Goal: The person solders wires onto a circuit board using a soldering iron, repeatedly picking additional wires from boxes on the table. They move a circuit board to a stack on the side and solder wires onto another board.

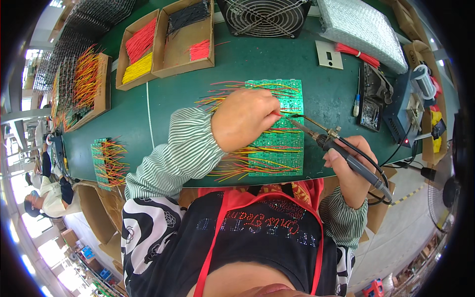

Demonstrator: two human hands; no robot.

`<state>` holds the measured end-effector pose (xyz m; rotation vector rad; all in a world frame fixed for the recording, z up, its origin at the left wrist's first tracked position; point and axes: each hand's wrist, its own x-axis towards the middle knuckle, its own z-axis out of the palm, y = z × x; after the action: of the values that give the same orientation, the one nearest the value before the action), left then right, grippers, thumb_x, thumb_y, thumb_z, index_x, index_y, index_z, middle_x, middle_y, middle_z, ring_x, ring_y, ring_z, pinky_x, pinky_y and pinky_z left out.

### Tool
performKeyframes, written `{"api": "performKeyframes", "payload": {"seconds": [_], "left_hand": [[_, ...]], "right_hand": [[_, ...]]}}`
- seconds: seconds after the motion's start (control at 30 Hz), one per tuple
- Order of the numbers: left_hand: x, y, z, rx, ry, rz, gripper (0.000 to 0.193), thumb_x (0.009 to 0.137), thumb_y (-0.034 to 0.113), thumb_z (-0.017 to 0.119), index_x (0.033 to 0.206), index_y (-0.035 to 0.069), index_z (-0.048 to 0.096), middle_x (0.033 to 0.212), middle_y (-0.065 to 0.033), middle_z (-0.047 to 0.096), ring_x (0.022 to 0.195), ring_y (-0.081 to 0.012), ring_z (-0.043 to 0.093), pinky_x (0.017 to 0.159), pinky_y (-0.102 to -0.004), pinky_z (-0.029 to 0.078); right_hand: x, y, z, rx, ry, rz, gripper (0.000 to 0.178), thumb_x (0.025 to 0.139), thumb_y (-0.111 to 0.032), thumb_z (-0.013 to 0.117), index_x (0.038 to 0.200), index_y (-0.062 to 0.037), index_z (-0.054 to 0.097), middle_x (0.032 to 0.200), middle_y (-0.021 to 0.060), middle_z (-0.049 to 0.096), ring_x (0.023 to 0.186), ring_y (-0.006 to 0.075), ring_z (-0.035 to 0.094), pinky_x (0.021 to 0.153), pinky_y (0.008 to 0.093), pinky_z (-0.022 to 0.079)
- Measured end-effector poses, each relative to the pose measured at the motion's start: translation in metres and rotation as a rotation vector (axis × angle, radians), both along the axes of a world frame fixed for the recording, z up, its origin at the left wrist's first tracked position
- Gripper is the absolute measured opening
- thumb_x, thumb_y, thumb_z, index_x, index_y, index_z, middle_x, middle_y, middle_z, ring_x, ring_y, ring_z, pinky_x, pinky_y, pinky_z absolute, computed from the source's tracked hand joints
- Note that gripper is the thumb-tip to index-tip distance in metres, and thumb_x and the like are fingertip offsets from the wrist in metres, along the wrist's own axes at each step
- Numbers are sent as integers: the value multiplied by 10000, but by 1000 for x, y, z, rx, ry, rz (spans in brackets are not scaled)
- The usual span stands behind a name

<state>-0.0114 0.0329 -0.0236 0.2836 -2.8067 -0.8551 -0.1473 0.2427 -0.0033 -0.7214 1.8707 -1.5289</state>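
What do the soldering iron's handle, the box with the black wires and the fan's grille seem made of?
Soldering iron handle: probably plastic, dull grey, with a smooth, moulded look. Box with black wires: likely cardboard, matte brown, paper-like walls. Fan grille: likely metal, its thin wire rings shining.

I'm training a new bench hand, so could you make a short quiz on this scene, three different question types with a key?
1. Open question: What tool is in the right grip, its tip pointing toward the green circuit-board panel?
2. True or false: The wire-guarded fan stands to the right of the two cardboard trays.
3. Multiple choice: What colour are the wires at the near end of the left tray?
A) black
B) yellow
C) green

Key:
1. A soldering iron.
2. True.
3. B; the yellow wires lie nearer the person than the red ones.
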Motion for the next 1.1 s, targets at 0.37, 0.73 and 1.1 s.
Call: {"api": "performKeyframes", "payload": {"seconds": [0.37,0.73,1.1], "left_hand": [[-7,-1,-5,6,-34,-15,107,783,136,629,780,30,617,765,-101,604,731,-286,591,640,-388,466],[-8,-2,-5,-29,-46,-20,114,777,141,628,762,28,626,746,-104,603,723,-292,591,635,-395,466],[-11,7,8,-42,25,-8,114,799,156,622,801,42,632,769,-99,598,740,-286,588,652,-380,471]], "right_hand": [[-2,-4,-8,30,16,-1,165,736,-53,699,844,19,597,689,37,634,602,59,574,556,196,458],[-4,2,1,-18,32,-11,171,756,-29,675,876,40,576,701,72,638,605,92,607,563,205,480],[-9,15,2,-5,52,-49,165,766,-14,651,891,48,562,711,92,643,607,99,603,568,208,477]]}}
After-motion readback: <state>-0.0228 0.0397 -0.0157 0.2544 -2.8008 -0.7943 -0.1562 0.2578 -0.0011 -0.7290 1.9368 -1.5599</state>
